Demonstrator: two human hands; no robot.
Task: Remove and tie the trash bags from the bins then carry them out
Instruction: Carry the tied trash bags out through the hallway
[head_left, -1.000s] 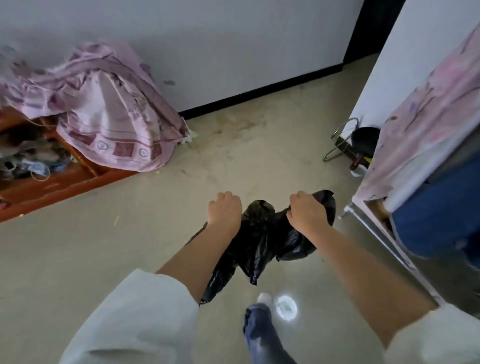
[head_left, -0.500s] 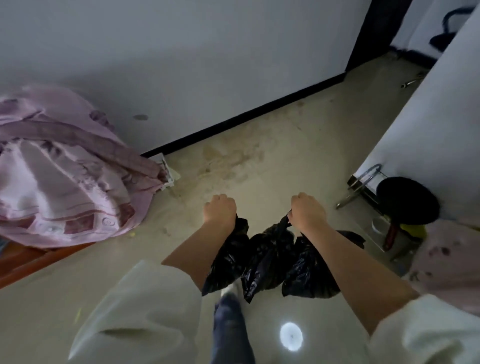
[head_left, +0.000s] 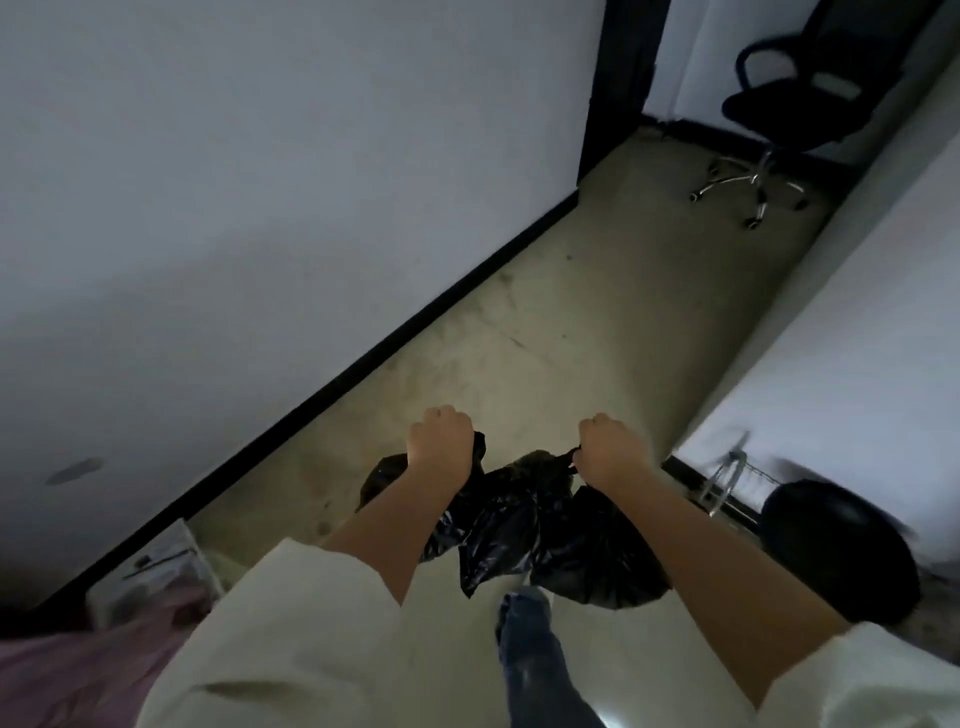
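Both hands fisted, held out in front at waist level. Left hand (head_left: 441, 441) grips one black trash bag (head_left: 400, 475); right hand (head_left: 610, 449) grips the gathered tops of more black bags (head_left: 545, 525). Bags hang clear of the floor (head_left: 571, 338), btwn the forearms. Office chair (head_left: 779, 104) well ahead, thru the doorway.

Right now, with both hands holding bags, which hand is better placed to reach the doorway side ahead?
Left, tentatively. The left hand grips crumpled black plastic trash bags on the side of the dark door frame; the right hand runs along the white panel.
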